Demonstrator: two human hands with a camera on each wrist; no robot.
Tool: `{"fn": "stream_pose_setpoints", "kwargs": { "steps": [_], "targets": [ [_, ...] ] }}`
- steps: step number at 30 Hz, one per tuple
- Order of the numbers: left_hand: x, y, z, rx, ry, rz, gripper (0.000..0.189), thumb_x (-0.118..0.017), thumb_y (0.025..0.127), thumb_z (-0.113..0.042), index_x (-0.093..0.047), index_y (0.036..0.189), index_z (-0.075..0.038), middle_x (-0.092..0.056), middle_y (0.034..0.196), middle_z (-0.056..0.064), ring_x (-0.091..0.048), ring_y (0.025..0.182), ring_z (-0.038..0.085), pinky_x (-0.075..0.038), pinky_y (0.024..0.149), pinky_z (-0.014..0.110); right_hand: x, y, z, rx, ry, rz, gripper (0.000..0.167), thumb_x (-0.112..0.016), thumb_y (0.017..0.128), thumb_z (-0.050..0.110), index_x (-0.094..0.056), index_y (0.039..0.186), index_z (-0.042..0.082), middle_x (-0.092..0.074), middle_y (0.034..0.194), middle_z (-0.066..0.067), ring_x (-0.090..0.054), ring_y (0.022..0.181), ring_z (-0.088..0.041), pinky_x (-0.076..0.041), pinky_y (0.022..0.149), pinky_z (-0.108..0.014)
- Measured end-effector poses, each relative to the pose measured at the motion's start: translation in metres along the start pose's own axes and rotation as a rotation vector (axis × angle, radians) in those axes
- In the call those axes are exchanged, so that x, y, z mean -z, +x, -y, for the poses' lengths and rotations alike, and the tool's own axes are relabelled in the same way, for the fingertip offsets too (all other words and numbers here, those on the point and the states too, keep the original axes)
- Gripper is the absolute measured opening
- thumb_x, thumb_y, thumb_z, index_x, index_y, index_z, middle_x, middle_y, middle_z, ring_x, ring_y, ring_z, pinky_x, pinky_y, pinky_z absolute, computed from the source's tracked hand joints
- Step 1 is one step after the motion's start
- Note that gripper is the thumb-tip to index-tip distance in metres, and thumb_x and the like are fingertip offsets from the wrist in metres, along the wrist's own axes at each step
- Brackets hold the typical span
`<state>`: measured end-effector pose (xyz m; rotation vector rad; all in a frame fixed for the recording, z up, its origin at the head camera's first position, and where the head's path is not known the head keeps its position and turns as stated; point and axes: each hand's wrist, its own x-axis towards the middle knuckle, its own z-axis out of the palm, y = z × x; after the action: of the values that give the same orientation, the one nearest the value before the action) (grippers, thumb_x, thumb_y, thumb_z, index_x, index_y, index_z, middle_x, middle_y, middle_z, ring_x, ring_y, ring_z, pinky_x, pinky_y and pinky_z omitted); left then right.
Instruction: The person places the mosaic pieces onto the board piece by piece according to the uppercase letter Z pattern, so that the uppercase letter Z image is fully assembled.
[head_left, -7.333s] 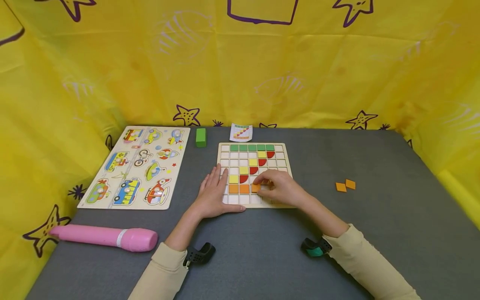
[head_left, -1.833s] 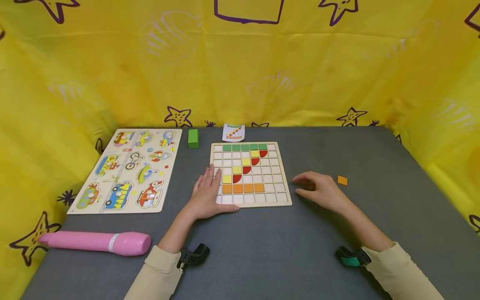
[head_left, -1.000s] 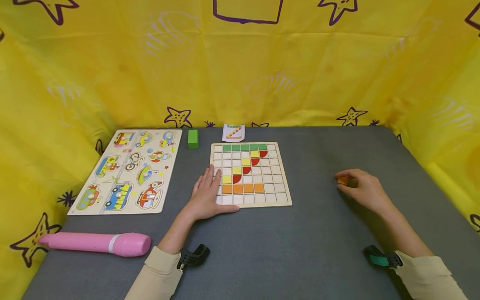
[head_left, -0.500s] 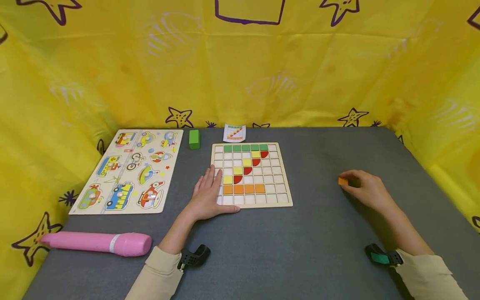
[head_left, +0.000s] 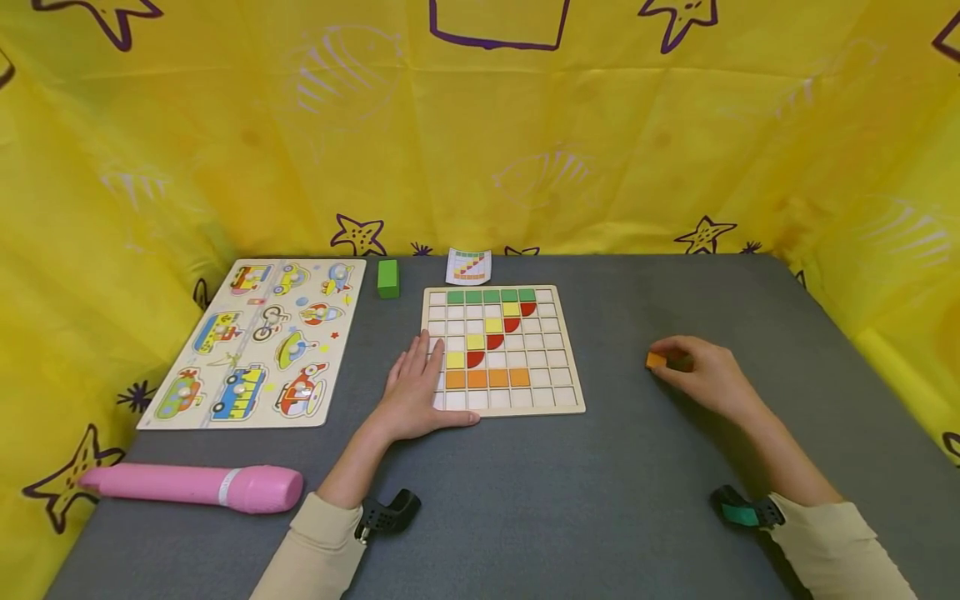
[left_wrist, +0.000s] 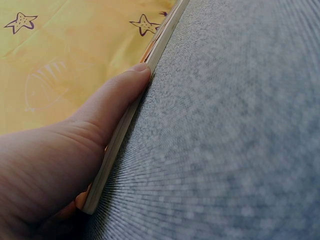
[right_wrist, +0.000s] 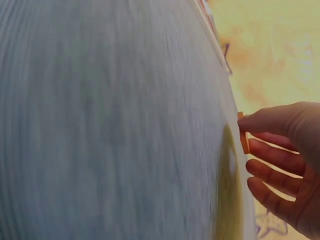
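Observation:
Between thumb and fingertips my right hand (head_left: 701, 372) pinches an orange square tile (head_left: 656, 361), to the right of the grid board. In the right wrist view the tile (right_wrist: 243, 134) is seen edge-on at the thumb tip. My left hand (head_left: 414, 390) rests with straight fingers on the lower left corner of the wooden grid board (head_left: 551, 398). Its thumb lies along the board's front edge, as the left wrist view shows. Set in the board are a green row (head_left: 491, 296), a diagonal of yellow squares and red quarter-circles (head_left: 495, 341), and several orange squares (head_left: 498, 378).
A small pattern card (head_left: 469, 267) lies behind the board, with a green block (head_left: 387, 278) to its left. Farther left is a vehicle puzzle board (head_left: 258, 342). A pink marker-shaped object (head_left: 195, 486) lies at the front left. Yellow cloth (head_left: 465, 150) hangs behind the table.
A fourth orange square has entered the board's orange row. My right hand went right, picked up the last loose orange tile and is now moving left with it. The left hand stays put.

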<state>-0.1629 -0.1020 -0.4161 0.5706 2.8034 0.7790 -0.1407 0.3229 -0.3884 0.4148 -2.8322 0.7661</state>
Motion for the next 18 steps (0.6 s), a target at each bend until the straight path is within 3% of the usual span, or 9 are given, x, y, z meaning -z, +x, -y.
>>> {"fn": "stream_pose_setpoints", "kwargs": {
  "steps": [18],
  "targets": [
    [0.001,-0.001,-0.001,-0.006,-0.004,-0.014,0.122,-0.078,0.072,-0.058,-0.012,0.154,0.003,0.003,0.161,0.023,0.002,0.148,0.037,-0.004,0.114,0.055,-0.046,0.035,0.06,0.107,0.151,0.117,0.025,-0.077,0.084,0.014,-0.072,0.108,0.007,-0.07,0.1,-0.002,-0.064,0.09,-0.02,-0.053,0.076,-0.041]
  ]
}}
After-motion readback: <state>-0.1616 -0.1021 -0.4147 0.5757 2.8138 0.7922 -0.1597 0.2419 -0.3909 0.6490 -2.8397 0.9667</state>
